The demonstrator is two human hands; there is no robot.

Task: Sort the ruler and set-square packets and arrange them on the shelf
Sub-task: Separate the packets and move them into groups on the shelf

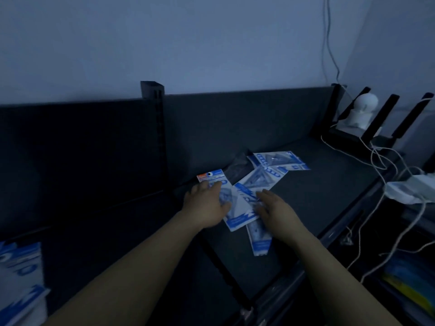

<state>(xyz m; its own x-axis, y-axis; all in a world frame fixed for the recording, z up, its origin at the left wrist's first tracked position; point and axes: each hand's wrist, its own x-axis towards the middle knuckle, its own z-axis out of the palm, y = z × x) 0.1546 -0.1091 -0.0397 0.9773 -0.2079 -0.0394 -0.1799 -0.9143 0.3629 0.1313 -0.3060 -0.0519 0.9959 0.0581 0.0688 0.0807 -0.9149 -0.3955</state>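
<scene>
Roughly six packets under left hand, right hand.

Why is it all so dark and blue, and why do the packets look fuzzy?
Head view: the light is dim and bluish, so the shelf looks nearly black, darkest on the left. Also in the head view, the packets, the left hand and the right hand look soft and smeared, so the print is too blurred to read.

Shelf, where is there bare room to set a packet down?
Bare shelf lies between the scattered packets and the white cables at right. The left bay, past the upright divider, is mostly bare. The centre is crowded with overlapping packets.
</scene>
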